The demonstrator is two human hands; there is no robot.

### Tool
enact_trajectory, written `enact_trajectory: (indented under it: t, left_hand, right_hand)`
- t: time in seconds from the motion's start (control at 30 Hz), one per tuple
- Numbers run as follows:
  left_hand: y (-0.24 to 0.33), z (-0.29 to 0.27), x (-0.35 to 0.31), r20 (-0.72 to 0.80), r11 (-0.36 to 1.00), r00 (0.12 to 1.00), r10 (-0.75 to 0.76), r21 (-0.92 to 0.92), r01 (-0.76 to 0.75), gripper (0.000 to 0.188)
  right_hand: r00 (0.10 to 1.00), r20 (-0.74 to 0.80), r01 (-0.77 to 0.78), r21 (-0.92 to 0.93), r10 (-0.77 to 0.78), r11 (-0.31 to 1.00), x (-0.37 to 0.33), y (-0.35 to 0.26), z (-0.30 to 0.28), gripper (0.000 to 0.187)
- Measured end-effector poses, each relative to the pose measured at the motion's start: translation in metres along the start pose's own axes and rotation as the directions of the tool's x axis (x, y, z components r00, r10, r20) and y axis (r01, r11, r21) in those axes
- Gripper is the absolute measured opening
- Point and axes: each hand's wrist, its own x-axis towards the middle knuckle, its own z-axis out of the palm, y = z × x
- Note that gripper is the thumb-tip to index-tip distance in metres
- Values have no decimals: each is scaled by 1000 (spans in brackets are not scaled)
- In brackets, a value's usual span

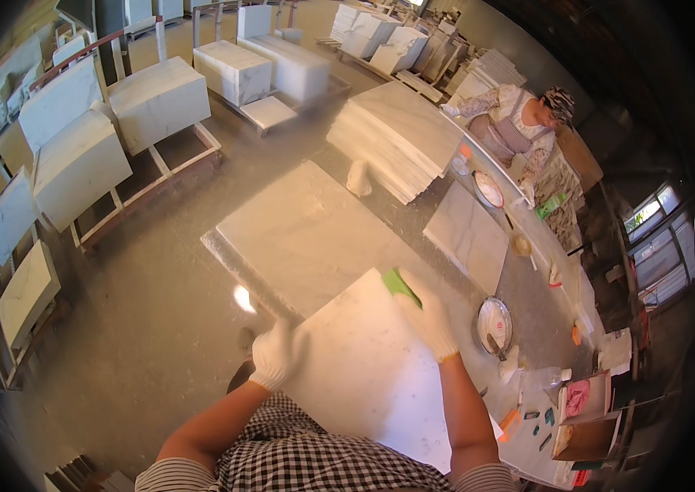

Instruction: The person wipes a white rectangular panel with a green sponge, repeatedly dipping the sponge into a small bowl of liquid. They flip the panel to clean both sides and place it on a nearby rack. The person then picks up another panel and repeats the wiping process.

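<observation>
The white-gloved right hand [428, 321] grips a green block-shaped pad [401, 285] near the far corner of a white rectangular stone slab [355, 361]; the white-gloved left hand [274, 354] is at its left edge, grip unclear. Open grey floor [150, 303] lies leftward. Rightward, a round shiny-rimmed dish [510, 328] holds white material [492, 315] and a small dark tool [494, 343].

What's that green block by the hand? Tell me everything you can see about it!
The green block is small and bright green, with fairly straight edges. The gloved right hand holds it and hides part of it. It lies slanted at the far corner of the white slab, seemingly against it. What it's made of, I can't tell.
</observation>
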Motion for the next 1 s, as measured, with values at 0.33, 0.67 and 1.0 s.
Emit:
enact_trajectory:
  t: [0.33,0.67,1.0]
  left_hand:
    - [0,0,1,-30,992,993,112,69,-110,25]
    - [-3,1,1,-40,989,990,133,63,-130,26]
    - [2,-3,0,-5,995,995,96,-15,-96,30]
  right_hand:
    - [996,89,0,243,-22,970,47,3,10,50]
    - [989,147,-65,368,11,928,77,-1,30,48]
    - [903,318,-342,129,287,931,-13,100,-37,50]
